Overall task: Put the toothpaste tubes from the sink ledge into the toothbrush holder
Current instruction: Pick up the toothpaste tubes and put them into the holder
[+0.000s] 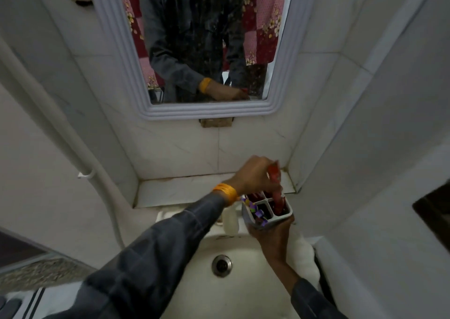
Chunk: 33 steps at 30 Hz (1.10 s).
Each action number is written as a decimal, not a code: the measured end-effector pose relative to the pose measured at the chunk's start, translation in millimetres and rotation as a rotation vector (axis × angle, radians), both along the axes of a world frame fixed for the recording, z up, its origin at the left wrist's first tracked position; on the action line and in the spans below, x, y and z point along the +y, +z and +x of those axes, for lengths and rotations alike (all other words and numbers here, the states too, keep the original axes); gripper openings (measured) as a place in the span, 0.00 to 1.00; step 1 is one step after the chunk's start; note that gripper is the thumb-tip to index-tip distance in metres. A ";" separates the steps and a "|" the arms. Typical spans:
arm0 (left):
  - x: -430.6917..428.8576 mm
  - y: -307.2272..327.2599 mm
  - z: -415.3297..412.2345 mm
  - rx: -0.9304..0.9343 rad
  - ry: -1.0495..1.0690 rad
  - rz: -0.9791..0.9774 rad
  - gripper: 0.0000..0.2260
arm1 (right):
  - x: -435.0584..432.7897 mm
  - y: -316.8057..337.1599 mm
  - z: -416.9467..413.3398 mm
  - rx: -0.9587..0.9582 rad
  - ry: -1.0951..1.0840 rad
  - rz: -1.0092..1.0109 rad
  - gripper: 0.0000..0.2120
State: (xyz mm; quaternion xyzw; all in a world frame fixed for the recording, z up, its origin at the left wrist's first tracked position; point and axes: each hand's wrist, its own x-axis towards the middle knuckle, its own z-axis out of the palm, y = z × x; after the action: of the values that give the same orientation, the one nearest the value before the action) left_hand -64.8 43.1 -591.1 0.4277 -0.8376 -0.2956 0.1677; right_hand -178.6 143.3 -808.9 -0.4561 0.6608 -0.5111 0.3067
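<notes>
The toothpaste tube point(277, 187) is red and slim, standing nearly upright with its lower end down in the right rear compartment of the white, four-celled toothbrush holder point(285, 215). Above the holder, the left hand point(255, 176) (orange band at the wrist) pinches the tube's upper part, fingers closed around it. Under the holder, the right hand point(274, 233) grips its base, over the sink point(243, 253).

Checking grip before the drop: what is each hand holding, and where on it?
The left hand pinches the red toothpaste tube at its upper end, lower end inside a compartment. The right hand cups the toothbrush holder from below.
</notes>
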 end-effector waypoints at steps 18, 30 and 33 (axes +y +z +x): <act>10.1 -57.7 -26.1 -0.176 -0.028 -0.139 0.09 | -7.3 -28.3 -1.7 -0.032 -0.034 0.116 0.60; -2.1 -53.4 -22.8 -0.259 -0.076 -0.199 0.09 | -4.0 5.1 -5.0 -0.044 -0.063 0.035 0.55; -26.2 -39.3 11.4 -0.152 0.084 -0.235 0.10 | -5.7 17.8 1.4 -0.105 -0.063 -0.006 0.58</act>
State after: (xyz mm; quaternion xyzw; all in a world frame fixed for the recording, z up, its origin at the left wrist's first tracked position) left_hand -53.4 16.9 -630.4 0.4608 -0.8581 -0.1553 0.1650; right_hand -177.2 137.7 -791.1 -0.4084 0.6564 -0.5458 0.3232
